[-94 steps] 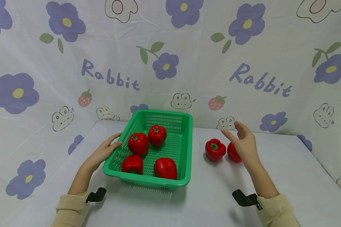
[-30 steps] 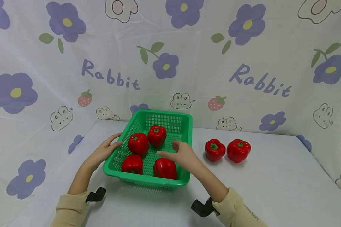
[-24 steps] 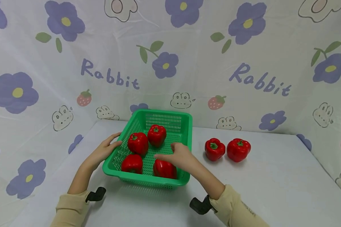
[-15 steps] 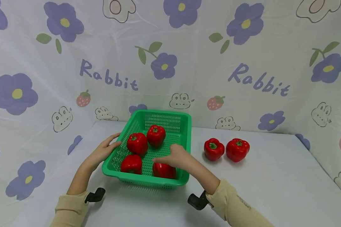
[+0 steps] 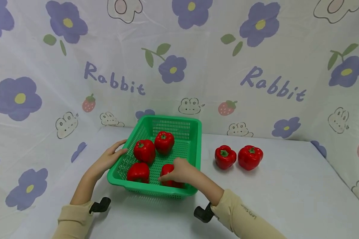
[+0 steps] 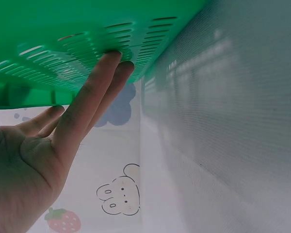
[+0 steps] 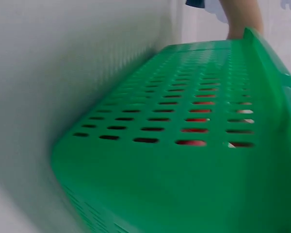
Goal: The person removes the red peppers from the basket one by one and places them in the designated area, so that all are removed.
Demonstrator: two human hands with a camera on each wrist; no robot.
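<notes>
My right hand (image 5: 179, 171) is wrapped around the front-right pepper (image 5: 167, 170) in the green basket (image 5: 194, 159), left hand (image 5: 107, 159) flat against its side. Grab step I'd say; next is lifting it clear over the rim.

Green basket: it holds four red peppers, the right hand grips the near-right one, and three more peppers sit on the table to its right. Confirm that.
Not quite. Only two red peppers sit on the table right of the green basket, not three; the head view shows it. The rest stands: the basket holds four, and the right hand grips the near-right pepper.
</notes>
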